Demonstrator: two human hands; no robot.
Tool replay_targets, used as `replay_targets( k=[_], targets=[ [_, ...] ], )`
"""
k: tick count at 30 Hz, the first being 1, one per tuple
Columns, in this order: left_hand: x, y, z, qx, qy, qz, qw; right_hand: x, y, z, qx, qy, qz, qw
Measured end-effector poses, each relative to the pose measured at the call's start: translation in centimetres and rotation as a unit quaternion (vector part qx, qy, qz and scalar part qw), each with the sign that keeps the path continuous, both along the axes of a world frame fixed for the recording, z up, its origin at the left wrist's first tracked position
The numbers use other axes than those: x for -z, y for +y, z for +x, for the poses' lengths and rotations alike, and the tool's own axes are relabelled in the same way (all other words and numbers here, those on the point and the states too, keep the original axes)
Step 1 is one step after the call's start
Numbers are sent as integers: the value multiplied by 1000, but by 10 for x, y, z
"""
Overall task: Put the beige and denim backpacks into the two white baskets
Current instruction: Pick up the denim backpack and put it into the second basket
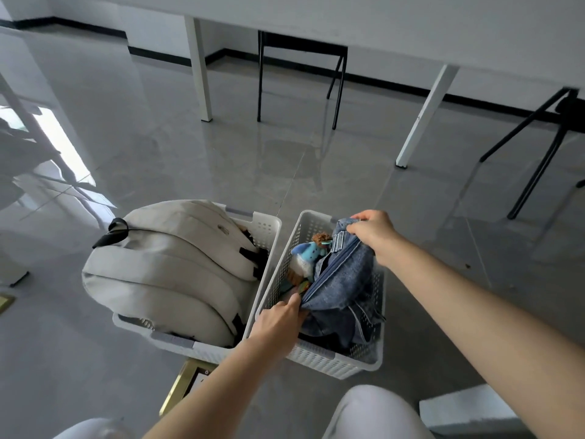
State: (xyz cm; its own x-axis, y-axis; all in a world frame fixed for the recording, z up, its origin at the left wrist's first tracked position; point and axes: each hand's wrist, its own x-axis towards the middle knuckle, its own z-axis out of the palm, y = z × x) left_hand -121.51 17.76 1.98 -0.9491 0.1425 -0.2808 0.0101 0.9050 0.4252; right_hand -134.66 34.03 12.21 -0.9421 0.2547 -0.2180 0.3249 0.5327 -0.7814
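Observation:
Two white perforated baskets stand side by side on the grey floor. The left basket (267, 226) holds the beige backpack (164, 270), which lies on its side and bulges over the rim. The right basket (332, 359) holds the denim backpack (342, 280), with small plush charms (308, 253) hanging at its left side. My left hand (278, 321) grips the denim backpack's near edge by the zipper. My right hand (373, 232) grips its far top end.
A white table (411, 20) spans the back, its legs reaching the floor. Black chairs (300, 74) stand beneath and to the right of it. A gold-framed floor plate (183, 384) lies under the left basket's near corner. My knees show at the bottom edge.

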Motion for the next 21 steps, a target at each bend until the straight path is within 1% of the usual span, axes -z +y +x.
replay_targets(
  k=[2, 5, 6, 7, 9, 10, 11, 12, 13, 14, 15, 16, 17, 18, 20, 21],
  targets=[
    [-6, 1, 7, -1, -3, 16, 1000, -2, 0, -1, 6, -7, -7, 1000],
    [-14, 6, 19, -12, -35, 28, 999, -3, 0, 4, -32, -14, 3, 999],
    [-18, 5, 21, -16, -30, 23, 999, -4, -1, 7, -46, -12, 14, 999],
    [-25, 2, 23, -22, -5, 13, 1000, -5, -1, 7, -54, -6, 26, 998],
    [-45, -8, 23, -54, 87, 3, 995, -17, 1, 4, -53, 14, 28, 998],
    [-56, -13, 22, -80, 149, 29, 985, -26, 2, 0, -36, 28, 6, 999],
    [-68, -16, 21, -103, 225, 78, 966, -35, 3, -4, -12, 45, -26, 999],
    [-79, -16, 22, -113, 298, 137, 938, -44, 4, -7, 17, 63, -62, 996],
    [-87, -15, 23, -106, 349, 187, 912, -50, 5, -10, 41, 81, -101, 991],
    [-93, -10, 26, -83, 366, 214, 902, -53, 7, -11, 57, 96, -128, 985],
    [-95, -4, 29, -49, 351, 220, 909, -52, 8, -10, 62, 101, -131, 984],
    [-91, 2, 31, -14, 306, 206, 929, -50, 8, -9, 58, 91, -112, 988],
    [-86, 7, 32, 14, 243, 176, 954, -45, 8, -6, 50, 71, -82, 993],
    [-79, 10, 31, 28, 182, 152, 971, -41, 8, -5, 41, 51, -51, 997],
    [-74, 13, 26, 12, 99, 143, 985, -39, 6, -5, 12, 35, -32, 999],
    [-75, 15, 24, -5, 86, 149, 985, -40, 2, -7, -9, 34, -37, 999]
  ],
)
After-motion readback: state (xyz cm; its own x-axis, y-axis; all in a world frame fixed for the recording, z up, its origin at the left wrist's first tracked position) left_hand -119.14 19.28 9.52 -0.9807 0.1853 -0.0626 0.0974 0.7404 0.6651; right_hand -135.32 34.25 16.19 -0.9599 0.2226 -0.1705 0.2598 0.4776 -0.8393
